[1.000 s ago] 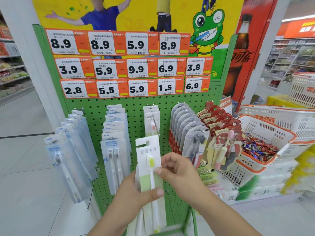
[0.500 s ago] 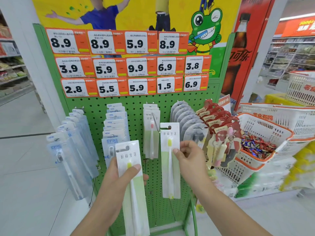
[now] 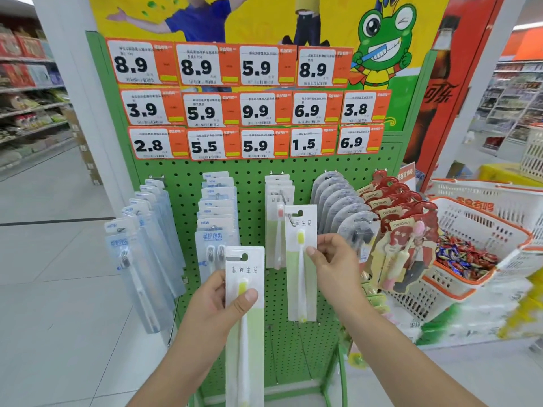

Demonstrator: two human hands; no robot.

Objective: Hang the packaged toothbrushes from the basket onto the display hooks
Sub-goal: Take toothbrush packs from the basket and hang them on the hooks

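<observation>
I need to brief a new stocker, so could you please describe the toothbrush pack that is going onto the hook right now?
On the green pegboard, look at the middle hook below the 5.9 tag. The white-and-green toothbrush pack held there by the right hand is the one. Unlike the pack in the left hand, its hang hole meets the hook tip.

— Where does the one view look from?
— From the person's head, facing forward and slightly down at a green perforated metal display board [image 3: 293,168], close by.
— How close?
— Both forearms reach in from the bottom edge. White tiled floor [image 3: 58,289] spreads left; white-and-orange plastic baskets [image 3: 482,218] sit at the right.
— Any overlap?
— Just one view.
</observation>
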